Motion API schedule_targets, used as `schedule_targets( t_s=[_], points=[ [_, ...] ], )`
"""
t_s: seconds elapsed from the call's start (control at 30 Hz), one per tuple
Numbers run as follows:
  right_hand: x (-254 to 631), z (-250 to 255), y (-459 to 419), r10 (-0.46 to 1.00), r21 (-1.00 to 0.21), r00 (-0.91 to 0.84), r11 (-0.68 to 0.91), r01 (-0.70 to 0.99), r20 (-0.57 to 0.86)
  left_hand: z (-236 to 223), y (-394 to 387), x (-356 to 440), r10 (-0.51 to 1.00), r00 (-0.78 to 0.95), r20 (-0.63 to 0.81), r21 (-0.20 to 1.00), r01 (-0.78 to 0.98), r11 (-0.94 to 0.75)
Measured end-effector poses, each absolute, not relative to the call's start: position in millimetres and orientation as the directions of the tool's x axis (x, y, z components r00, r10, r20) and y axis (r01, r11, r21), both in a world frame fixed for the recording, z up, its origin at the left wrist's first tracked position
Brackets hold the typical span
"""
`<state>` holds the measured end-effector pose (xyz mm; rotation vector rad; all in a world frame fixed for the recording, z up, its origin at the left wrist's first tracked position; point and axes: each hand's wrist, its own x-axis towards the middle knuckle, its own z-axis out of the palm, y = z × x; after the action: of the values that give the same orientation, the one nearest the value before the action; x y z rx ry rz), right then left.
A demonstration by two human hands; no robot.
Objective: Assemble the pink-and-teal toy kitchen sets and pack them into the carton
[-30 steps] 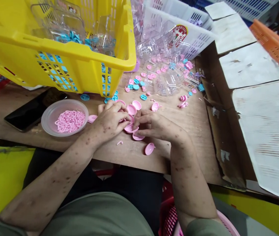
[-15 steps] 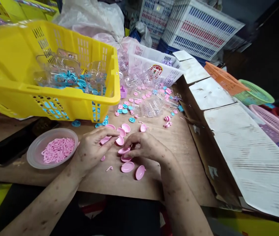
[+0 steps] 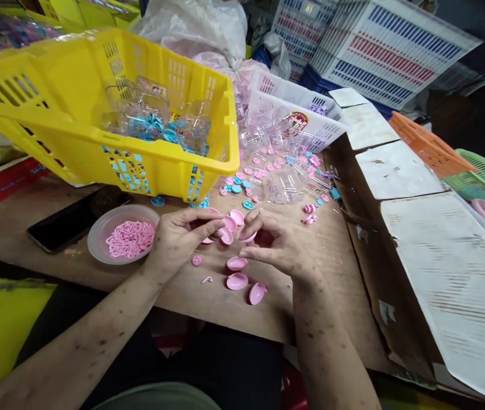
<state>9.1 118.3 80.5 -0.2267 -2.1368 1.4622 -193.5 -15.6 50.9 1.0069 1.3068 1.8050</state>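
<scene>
Left hand [image 3: 172, 242] narrow, thumb and finger brought together beside a few pink cups [image 3: 225, 236]; can't tell if anything sits in the pinch. Right hand [image 3: 285, 245] curled, thumb and fingers holding one pink oval cup [image 3: 247, 236], partly hidden by them. Three more, the loose cups [image 3: 237, 281], on the table [image 3: 331, 319], nearer the body, just below right fingers. Small pink disc [image 3: 196, 260] and pink hook [image 3: 207, 279] lie near left wrist. Bowl [image 3: 96, 250] of pink bits [image 3: 131, 239] left of that hand, black phone [image 3: 62, 228] next to it. Yellow crate [image 3: 163, 149] behind, clear plastic cases [image 3: 285, 187] strewn right of it, white basket [image 3: 263, 102] farther back, cardboard flaps [image 3: 400, 168] along right side
</scene>
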Motion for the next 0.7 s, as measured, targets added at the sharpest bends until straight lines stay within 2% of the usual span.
schedule_targets(
  t_s=[0.1,0.17,0.27,0.43,0.57,0.7],
  points=[
    [7.0,81.5,113.2,0.426,-0.899,-0.842,0.413,-0.145,0.331,49.4,-13.1,-196.0,0.906,-0.409,0.111,0.955,-0.208,-0.211],
    [8.2,81.1,112.2,0.436,-0.92,-0.843,0.361,-0.156,0.314,50.3,-12.4,-197.1,0.924,-0.372,0.09,0.95,-0.248,-0.192],
    [9.6,79.2,111.7,0.428,-0.955,-0.861,0.227,-0.193,0.275,55.4,-12.9,-196.3,0.931,-0.347,0.118,0.939,-0.267,-0.218],
    [6.9,77.4,104.2,0.45,-0.952,-0.841,0.085,-0.294,0.3,61.8,-13.6,-191.7,0.945,-0.283,0.164,0.901,-0.346,-0.26],
    [10.4,76.1,97.6,0.473,-0.967,-0.863,-0.076,-0.242,0.179,60.8,-12.2,-190.4,0.931,-0.306,0.197,0.888,-0.347,-0.302],
    [16.2,73.9,98.1,0.398,-0.966,-0.901,-0.107,-0.235,0.175,60.6,-12.4,-190.6,0.942,-0.27,0.201,0.878,-0.377,-0.295]
  ],
)
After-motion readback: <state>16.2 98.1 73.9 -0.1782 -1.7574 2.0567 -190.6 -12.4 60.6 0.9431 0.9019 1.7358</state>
